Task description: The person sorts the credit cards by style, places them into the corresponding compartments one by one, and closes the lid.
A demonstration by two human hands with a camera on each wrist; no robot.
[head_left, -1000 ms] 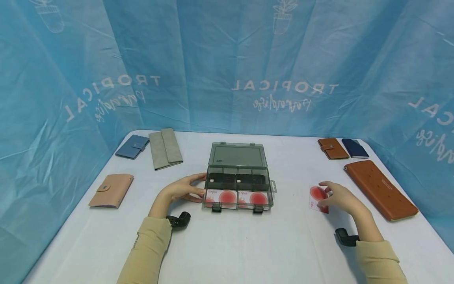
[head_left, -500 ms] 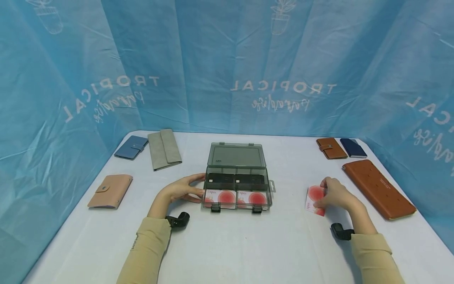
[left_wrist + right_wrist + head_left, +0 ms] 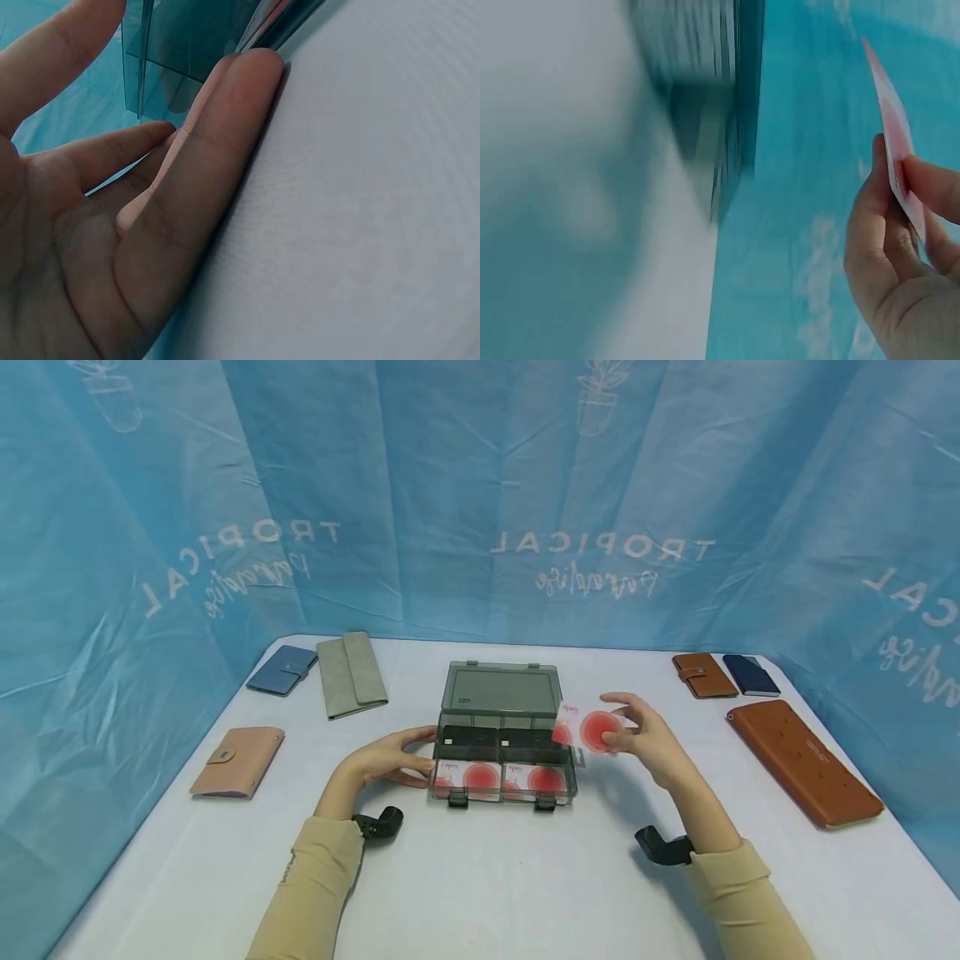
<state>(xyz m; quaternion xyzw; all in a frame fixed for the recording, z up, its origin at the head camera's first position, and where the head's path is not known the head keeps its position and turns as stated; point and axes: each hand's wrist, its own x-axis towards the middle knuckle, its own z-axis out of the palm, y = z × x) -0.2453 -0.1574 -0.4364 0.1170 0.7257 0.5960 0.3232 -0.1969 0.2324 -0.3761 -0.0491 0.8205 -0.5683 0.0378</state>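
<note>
A smoky clear plastic box stands open at the table's middle, with dark cards in its rear compartments and white cards with red circles in the front ones. My left hand rests with straight fingers against the box's left side. My right hand is raised beside the box's right edge and pinches a white card with a red circle, seen edge-on in the right wrist view as the card.
On the white table lie a blue wallet, a grey long wallet and a pink card holder at left. A brown wallet, a navy wallet and a long brown case lie at right. Blue curtain surrounds.
My right hand picked the red-circle card up off the table at right and carried it left and up to the box's right edge. The left hand has stayed on the box.
</note>
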